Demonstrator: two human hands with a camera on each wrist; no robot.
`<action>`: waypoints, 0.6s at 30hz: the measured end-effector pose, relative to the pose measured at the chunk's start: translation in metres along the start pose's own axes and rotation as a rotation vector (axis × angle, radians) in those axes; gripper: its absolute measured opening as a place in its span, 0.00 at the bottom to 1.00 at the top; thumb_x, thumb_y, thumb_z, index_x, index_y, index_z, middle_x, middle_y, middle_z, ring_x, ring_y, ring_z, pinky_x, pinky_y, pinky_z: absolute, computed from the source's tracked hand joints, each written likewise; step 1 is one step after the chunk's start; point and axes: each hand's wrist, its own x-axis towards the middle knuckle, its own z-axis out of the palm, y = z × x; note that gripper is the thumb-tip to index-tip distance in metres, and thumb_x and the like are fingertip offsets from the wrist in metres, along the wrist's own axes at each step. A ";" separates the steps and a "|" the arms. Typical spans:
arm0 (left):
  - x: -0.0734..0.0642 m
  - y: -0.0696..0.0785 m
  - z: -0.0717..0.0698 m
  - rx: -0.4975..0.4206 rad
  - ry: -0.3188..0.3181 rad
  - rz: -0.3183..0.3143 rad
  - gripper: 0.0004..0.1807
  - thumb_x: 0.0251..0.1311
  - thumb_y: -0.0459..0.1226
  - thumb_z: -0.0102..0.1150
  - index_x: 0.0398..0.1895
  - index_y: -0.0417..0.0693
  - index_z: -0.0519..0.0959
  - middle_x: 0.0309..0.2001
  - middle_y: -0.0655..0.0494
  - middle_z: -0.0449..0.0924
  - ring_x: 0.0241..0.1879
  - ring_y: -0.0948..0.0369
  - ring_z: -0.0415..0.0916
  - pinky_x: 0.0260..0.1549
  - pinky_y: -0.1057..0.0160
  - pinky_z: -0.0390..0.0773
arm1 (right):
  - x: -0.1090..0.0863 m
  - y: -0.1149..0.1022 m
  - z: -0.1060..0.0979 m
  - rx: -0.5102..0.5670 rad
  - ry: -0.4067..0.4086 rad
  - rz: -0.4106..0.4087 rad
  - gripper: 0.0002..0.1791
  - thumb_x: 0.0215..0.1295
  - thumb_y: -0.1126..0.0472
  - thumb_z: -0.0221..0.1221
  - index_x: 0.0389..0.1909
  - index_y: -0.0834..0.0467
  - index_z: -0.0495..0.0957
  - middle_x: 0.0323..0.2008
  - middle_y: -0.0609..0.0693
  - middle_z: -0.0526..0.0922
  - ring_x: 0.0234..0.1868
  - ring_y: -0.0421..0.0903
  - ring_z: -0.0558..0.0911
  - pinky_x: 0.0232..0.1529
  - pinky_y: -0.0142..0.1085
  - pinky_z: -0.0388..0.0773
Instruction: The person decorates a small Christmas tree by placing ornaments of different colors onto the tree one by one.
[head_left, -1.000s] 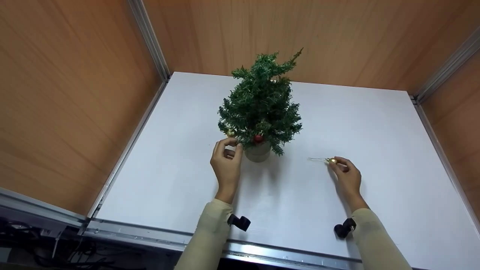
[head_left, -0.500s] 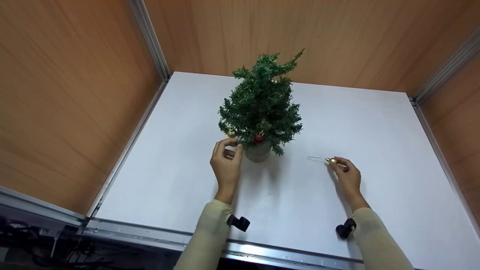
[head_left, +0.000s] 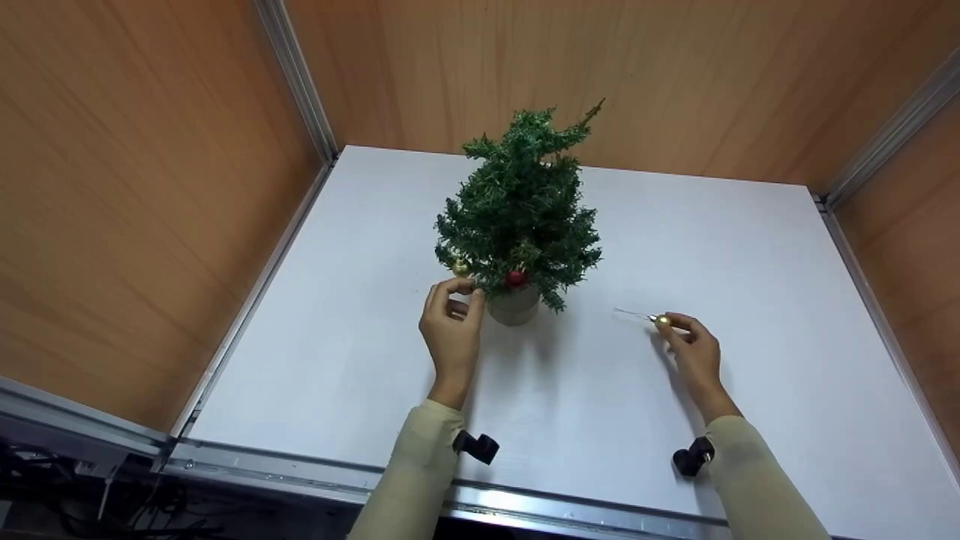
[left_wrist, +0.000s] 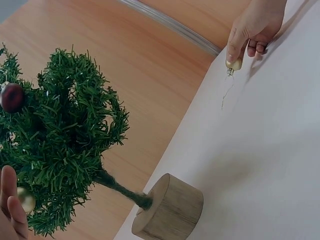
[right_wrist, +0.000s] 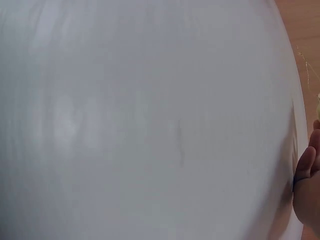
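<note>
A small artificial Christmas tree (head_left: 517, 195) stands upright on a round wooden base (left_wrist: 175, 212). A red bauble (head_left: 515, 278) hangs low on its front, and a gold bauble (head_left: 460, 267) on its lower left branches. My left hand (head_left: 452, 322) is at those lower branches, just below the gold bauble, fingers loosely curved and thumb tip near the index finger. Off to the right of the tree, my right hand (head_left: 695, 356) pinches another gold bauble (left_wrist: 233, 65) between thumb and fingers. Its thin hanging loop (left_wrist: 226, 95) sticks out toward the tree.
The white tabletop (head_left: 337, 345) is enclosed by wood-grain panels (head_left: 675, 82) at the back and both sides. A metal rail (head_left: 300, 469) runs along its front edge. Small black wrist cameras (head_left: 478, 445) sit on both sleeves. Dark cables (head_left: 157, 502) show below at the front left.
The right hand's bauble has tilted slightly, its loop now pointing a little higher. Otherwise both hands and the tree stay nearly in place; the head view has shifted slightly.
</note>
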 end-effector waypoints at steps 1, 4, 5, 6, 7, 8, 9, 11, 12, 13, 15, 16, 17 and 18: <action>0.000 0.000 0.000 -0.001 -0.001 -0.002 0.07 0.53 0.28 0.59 0.35 0.37 0.77 0.33 0.48 0.75 0.22 0.54 0.71 0.23 0.56 0.72 | 0.000 -0.001 0.000 0.003 0.007 -0.005 0.26 0.54 0.43 0.59 0.50 0.54 0.74 0.46 0.48 0.75 0.35 0.45 0.75 0.28 0.30 0.73; 0.000 0.000 0.000 -0.004 -0.003 -0.006 0.06 0.53 0.28 0.59 0.35 0.37 0.77 0.33 0.47 0.75 0.22 0.54 0.71 0.23 0.57 0.72 | -0.001 -0.003 0.000 0.014 0.026 -0.024 0.26 0.53 0.44 0.60 0.49 0.54 0.75 0.45 0.47 0.75 0.32 0.44 0.74 0.23 0.29 0.71; 0.000 -0.001 0.000 -0.004 -0.002 -0.007 0.06 0.53 0.28 0.59 0.35 0.37 0.77 0.33 0.47 0.75 0.22 0.54 0.71 0.23 0.57 0.72 | -0.001 -0.004 0.000 0.020 0.029 -0.031 0.26 0.53 0.44 0.61 0.49 0.55 0.76 0.45 0.47 0.75 0.31 0.43 0.74 0.22 0.28 0.70; 0.000 -0.001 0.000 -0.006 -0.001 -0.008 0.06 0.53 0.28 0.59 0.35 0.37 0.77 0.33 0.47 0.75 0.22 0.54 0.71 0.23 0.57 0.72 | -0.001 -0.004 0.000 0.026 0.033 -0.038 0.25 0.53 0.44 0.61 0.49 0.55 0.76 0.44 0.47 0.75 0.30 0.42 0.73 0.21 0.28 0.70; 0.000 -0.002 0.000 -0.007 0.001 -0.009 0.06 0.52 0.28 0.59 0.35 0.37 0.77 0.33 0.48 0.75 0.22 0.55 0.71 0.23 0.57 0.72 | -0.001 -0.005 0.000 0.029 0.033 -0.041 0.25 0.53 0.45 0.61 0.49 0.55 0.76 0.44 0.47 0.75 0.30 0.41 0.73 0.20 0.27 0.69; 0.000 -0.002 0.000 -0.006 0.002 -0.008 0.06 0.52 0.28 0.59 0.35 0.37 0.77 0.33 0.48 0.75 0.22 0.55 0.71 0.23 0.57 0.72 | -0.001 -0.006 0.000 0.036 0.034 -0.043 0.25 0.53 0.45 0.61 0.49 0.55 0.76 0.44 0.47 0.75 0.29 0.40 0.72 0.19 0.27 0.68; 0.001 -0.003 0.000 -0.006 0.004 -0.007 0.06 0.52 0.28 0.59 0.35 0.37 0.77 0.32 0.48 0.75 0.22 0.55 0.71 0.23 0.57 0.72 | -0.001 -0.007 0.000 0.045 0.035 -0.046 0.24 0.53 0.46 0.61 0.48 0.56 0.76 0.44 0.48 0.75 0.29 0.40 0.72 0.19 0.26 0.68; 0.001 -0.004 0.001 -0.010 0.006 -0.003 0.06 0.52 0.28 0.59 0.35 0.38 0.77 0.32 0.48 0.75 0.21 0.55 0.71 0.23 0.58 0.72 | -0.001 -0.008 -0.001 0.059 0.034 -0.050 0.24 0.54 0.48 0.62 0.48 0.57 0.76 0.44 0.49 0.75 0.28 0.40 0.72 0.18 0.26 0.67; 0.001 -0.005 0.001 -0.013 0.006 0.000 0.06 0.52 0.28 0.59 0.35 0.37 0.77 0.32 0.48 0.75 0.21 0.55 0.71 0.23 0.58 0.73 | -0.001 -0.009 -0.001 0.063 0.034 -0.056 0.23 0.54 0.49 0.62 0.49 0.58 0.76 0.44 0.50 0.75 0.28 0.40 0.72 0.18 0.26 0.67; 0.002 -0.005 0.001 -0.016 0.005 0.003 0.06 0.52 0.28 0.59 0.35 0.37 0.77 0.32 0.47 0.75 0.21 0.55 0.71 0.23 0.58 0.73 | -0.001 -0.010 -0.002 0.068 0.035 -0.062 0.23 0.55 0.51 0.62 0.48 0.59 0.76 0.44 0.51 0.76 0.28 0.40 0.72 0.18 0.27 0.66; 0.002 -0.006 0.001 -0.021 0.002 0.006 0.06 0.53 0.28 0.59 0.35 0.37 0.77 0.32 0.47 0.75 0.21 0.55 0.71 0.23 0.58 0.73 | -0.001 -0.012 -0.002 0.072 0.037 -0.074 0.22 0.55 0.52 0.62 0.48 0.60 0.76 0.44 0.52 0.76 0.28 0.41 0.72 0.18 0.27 0.66; 0.002 -0.006 0.001 -0.022 0.001 0.006 0.06 0.53 0.28 0.59 0.35 0.37 0.77 0.32 0.47 0.75 0.21 0.55 0.71 0.23 0.58 0.73 | -0.001 -0.013 -0.002 0.068 0.039 -0.079 0.22 0.55 0.53 0.62 0.48 0.60 0.76 0.44 0.52 0.76 0.29 0.41 0.72 0.19 0.27 0.66; 0.002 -0.006 0.001 -0.024 0.000 0.004 0.06 0.53 0.28 0.59 0.35 0.37 0.77 0.32 0.48 0.75 0.21 0.55 0.71 0.22 0.59 0.73 | 0.000 -0.013 -0.002 0.062 0.044 -0.081 0.22 0.55 0.52 0.62 0.48 0.59 0.76 0.43 0.51 0.76 0.29 0.41 0.72 0.20 0.27 0.66; 0.002 -0.006 0.001 -0.023 -0.001 0.004 0.06 0.53 0.29 0.59 0.35 0.37 0.77 0.32 0.48 0.75 0.21 0.56 0.71 0.22 0.59 0.73 | -0.001 -0.014 -0.002 0.054 0.047 -0.085 0.22 0.55 0.51 0.62 0.48 0.58 0.76 0.43 0.50 0.76 0.30 0.42 0.73 0.21 0.27 0.67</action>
